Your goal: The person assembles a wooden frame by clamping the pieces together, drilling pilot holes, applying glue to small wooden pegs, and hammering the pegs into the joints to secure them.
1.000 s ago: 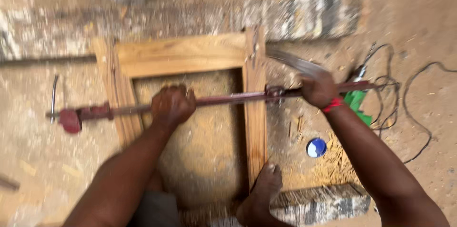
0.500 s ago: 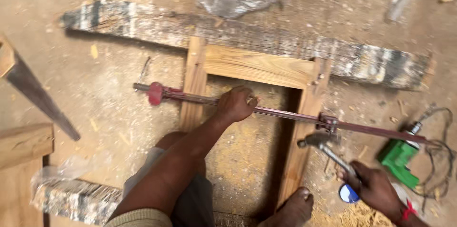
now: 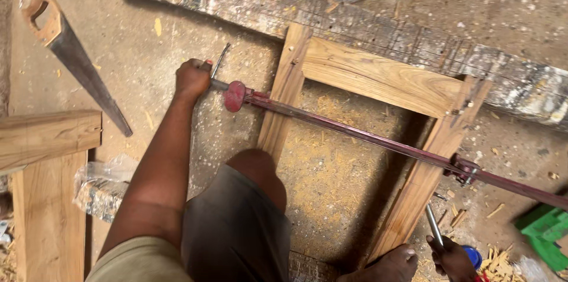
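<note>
1. The left hand (image 3: 192, 78) is clenched around the screw handle (image 3: 219, 62) at the end of the long red bar clamp (image 3: 367, 140).
2. The right hand (image 3: 454, 258), at the bottom edge of the view, grips a metal shaft (image 3: 434, 227); the tool's head is out of sight.
3. The clamp lies across the wooden frame (image 3: 378, 78), its red head (image 3: 235, 95) just outside the left stile and its sliding jaw (image 3: 464, 169) against the right stile.
4. The frame rests flat on the sawdust-covered floor, its top rail beside a weathered plank (image 3: 355, 21). A bare foot (image 3: 387, 264) stands at the right stile's lower end.
5. Judged status: frame assembled and clamp positioned; whether the clamp is fully tightened cannot be told.
6. A handsaw (image 3: 77, 63) lies well apart to the left.
</note>
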